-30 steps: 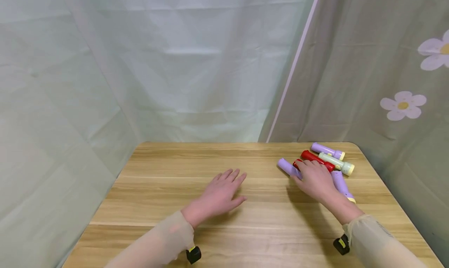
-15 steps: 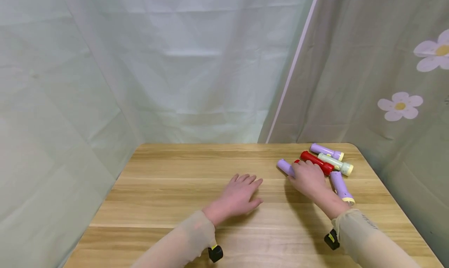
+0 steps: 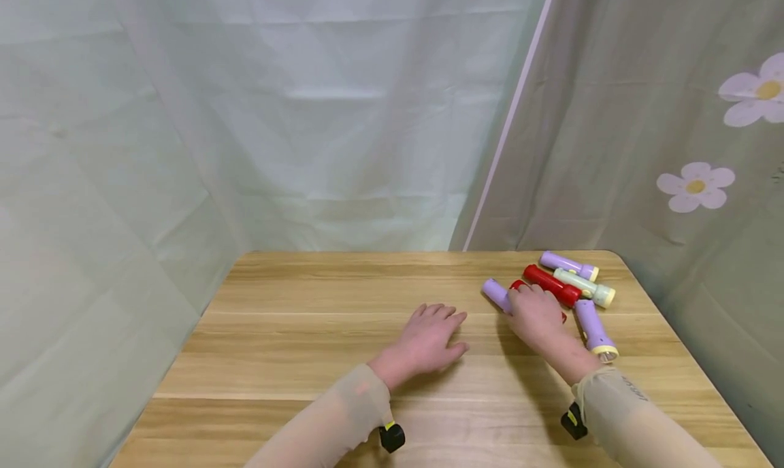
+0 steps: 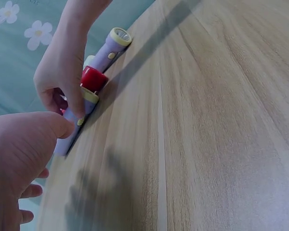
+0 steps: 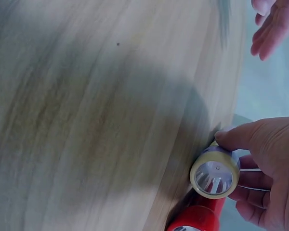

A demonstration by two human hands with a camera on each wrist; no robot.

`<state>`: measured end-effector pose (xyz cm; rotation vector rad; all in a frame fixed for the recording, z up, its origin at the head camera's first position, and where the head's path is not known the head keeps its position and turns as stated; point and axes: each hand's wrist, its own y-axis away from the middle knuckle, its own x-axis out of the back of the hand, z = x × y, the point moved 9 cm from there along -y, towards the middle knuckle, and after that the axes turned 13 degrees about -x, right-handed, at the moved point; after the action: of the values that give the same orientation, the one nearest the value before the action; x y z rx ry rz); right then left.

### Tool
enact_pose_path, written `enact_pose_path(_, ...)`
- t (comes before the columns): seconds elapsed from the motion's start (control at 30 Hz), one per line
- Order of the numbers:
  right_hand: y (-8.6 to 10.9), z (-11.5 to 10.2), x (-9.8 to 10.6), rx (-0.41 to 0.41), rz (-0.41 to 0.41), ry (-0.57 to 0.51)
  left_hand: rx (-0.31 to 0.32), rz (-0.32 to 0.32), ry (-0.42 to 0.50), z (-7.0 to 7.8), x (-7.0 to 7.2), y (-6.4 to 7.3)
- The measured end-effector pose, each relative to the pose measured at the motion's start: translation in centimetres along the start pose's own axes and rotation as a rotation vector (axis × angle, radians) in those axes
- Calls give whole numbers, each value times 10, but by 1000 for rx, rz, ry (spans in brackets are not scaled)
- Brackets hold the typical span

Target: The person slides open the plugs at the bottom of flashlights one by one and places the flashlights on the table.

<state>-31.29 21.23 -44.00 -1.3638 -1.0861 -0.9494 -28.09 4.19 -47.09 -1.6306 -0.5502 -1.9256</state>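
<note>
My right hand [image 3: 537, 320] pinches a purple flashlight [image 3: 496, 295] lying on the table, thumb on one side and fingers on the other. Its cream-rimmed lens [image 5: 214, 174] faces the right wrist camera; in the head view the hand covers that end. Just beside it lies a red flashlight [image 5: 198, 219], mostly hidden under the hand from above. To the left, my left hand [image 3: 427, 340] hovers over the tabletop with spread fingers and holds nothing; its shadow falls on the wood in the left wrist view.
Behind the right hand lie another red flashlight [image 3: 552, 286], a pale green one [image 3: 584, 288] and a purple one [image 3: 568, 264]. One more purple flashlight [image 3: 593, 328] lies to its right. The wooden table [image 3: 294, 359] ends at a hanging curtain [image 3: 343, 148] behind.
My left hand has moved right, nearer the flashlights. The right hand has shifted slightly left and settled on the purple flashlight, uncovering more of the red one behind.
</note>
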Motion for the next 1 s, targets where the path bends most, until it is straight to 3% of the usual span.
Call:
enact_pose_path(0.4, 3, -11, 1, 44, 33, -17, -2, 5, -18, -4, 2, 1)
enact_pose_path(1.0, 1, -11, -11, -4, 59, -17, -14, 19, -23, -1, -8, 3)
